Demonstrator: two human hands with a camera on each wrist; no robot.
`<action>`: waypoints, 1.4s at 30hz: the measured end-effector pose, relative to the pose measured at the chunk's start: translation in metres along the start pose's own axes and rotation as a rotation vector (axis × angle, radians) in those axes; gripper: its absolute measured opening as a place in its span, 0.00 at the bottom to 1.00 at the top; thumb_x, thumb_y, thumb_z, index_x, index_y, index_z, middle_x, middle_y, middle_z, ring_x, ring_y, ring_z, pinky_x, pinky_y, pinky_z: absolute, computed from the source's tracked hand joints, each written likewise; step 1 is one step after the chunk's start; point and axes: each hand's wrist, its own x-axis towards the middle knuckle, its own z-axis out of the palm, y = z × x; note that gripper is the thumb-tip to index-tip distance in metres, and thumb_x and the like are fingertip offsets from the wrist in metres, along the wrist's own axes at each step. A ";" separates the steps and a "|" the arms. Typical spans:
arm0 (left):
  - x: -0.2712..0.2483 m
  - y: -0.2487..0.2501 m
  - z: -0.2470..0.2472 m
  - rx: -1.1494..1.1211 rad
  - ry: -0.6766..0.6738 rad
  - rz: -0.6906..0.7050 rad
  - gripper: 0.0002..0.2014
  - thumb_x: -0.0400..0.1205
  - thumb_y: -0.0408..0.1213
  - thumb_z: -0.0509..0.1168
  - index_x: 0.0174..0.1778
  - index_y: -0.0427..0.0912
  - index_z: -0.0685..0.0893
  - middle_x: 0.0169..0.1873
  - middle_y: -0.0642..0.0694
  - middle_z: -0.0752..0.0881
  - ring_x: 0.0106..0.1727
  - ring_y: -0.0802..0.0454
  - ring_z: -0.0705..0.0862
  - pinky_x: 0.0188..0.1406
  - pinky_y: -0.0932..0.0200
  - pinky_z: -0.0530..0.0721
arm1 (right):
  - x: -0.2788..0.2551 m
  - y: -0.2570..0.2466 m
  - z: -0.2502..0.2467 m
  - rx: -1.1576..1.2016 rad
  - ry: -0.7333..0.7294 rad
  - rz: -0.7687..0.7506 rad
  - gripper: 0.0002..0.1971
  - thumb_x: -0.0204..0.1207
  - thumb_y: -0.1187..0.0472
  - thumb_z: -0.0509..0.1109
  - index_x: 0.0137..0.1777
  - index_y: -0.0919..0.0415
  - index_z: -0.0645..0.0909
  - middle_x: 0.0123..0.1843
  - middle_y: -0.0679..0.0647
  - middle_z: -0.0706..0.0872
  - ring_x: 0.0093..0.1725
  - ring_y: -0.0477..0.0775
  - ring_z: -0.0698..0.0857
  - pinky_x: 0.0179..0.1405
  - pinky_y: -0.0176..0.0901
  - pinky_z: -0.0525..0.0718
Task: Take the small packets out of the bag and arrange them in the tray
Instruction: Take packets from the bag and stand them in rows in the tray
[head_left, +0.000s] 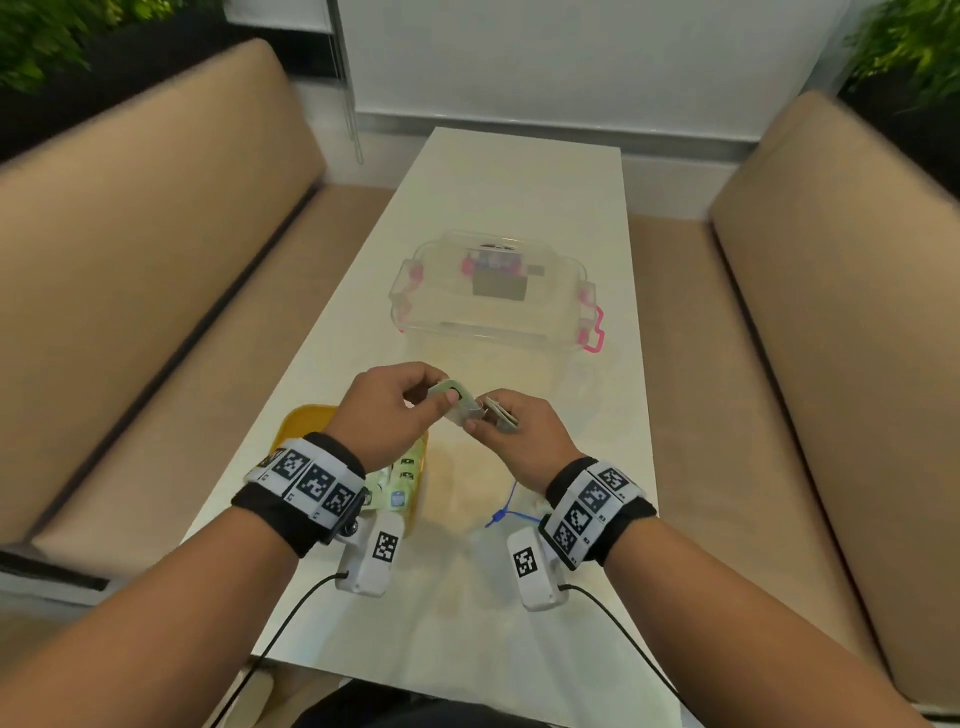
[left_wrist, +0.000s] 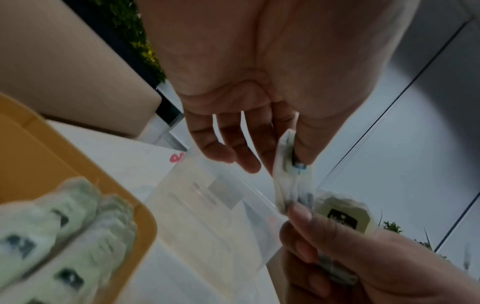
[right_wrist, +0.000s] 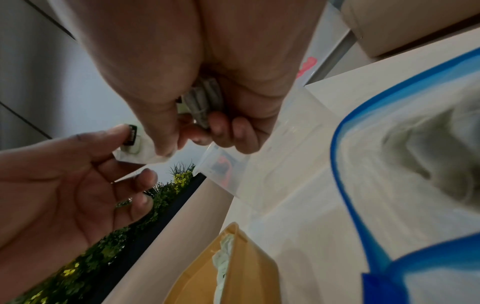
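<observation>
Just below the centre of the head view, both hands meet above the white surface (head_left: 519, 208). The left hand (head_left: 387, 410) pinches one pale green packet (head_left: 457, 397) between thumb and forefinger, its other fingers loosely spread in the left wrist view. The right hand (head_left: 519, 434) touches the lower edge of that same packet with its fingertips while curling round a small stack of packets (right_wrist: 205, 102) tucked against its palm.

At the lower left of the head view, partly hidden under the left wrist, the yellow tray (head_left: 301, 421) sits on the surface with several green packets (head_left: 400, 480) already lying in it; the left wrist view shows them side by side in its near corner.

The clear bag with a blue zip edge (right_wrist: 345, 174) fills the right side of the right wrist view, lying on the surface below the right hand; what it contains is too blurred to make out.

Beyond the hands, mid-frame, stands a clear plastic box with pink clips (head_left: 488, 291).
</observation>
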 end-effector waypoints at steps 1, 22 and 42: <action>0.001 -0.001 -0.008 0.044 0.007 0.004 0.01 0.80 0.44 0.72 0.44 0.54 0.89 0.37 0.53 0.89 0.38 0.56 0.84 0.41 0.62 0.82 | 0.003 -0.002 0.005 0.000 -0.008 -0.003 0.04 0.76 0.57 0.77 0.46 0.55 0.85 0.38 0.51 0.84 0.36 0.47 0.77 0.39 0.40 0.76; 0.022 -0.056 -0.096 0.686 -0.193 -0.001 0.03 0.80 0.45 0.69 0.46 0.57 0.88 0.43 0.60 0.86 0.40 0.60 0.80 0.41 0.60 0.76 | 0.051 -0.014 0.080 -0.386 -0.047 0.039 0.14 0.75 0.51 0.76 0.56 0.56 0.82 0.47 0.49 0.85 0.44 0.51 0.82 0.42 0.40 0.77; 0.051 -0.097 -0.046 1.150 -0.371 -0.204 0.07 0.81 0.42 0.64 0.49 0.51 0.87 0.45 0.48 0.87 0.45 0.46 0.85 0.42 0.56 0.83 | 0.046 0.010 0.069 -0.515 -0.203 0.302 0.17 0.78 0.55 0.69 0.63 0.56 0.71 0.49 0.57 0.85 0.45 0.58 0.85 0.43 0.48 0.83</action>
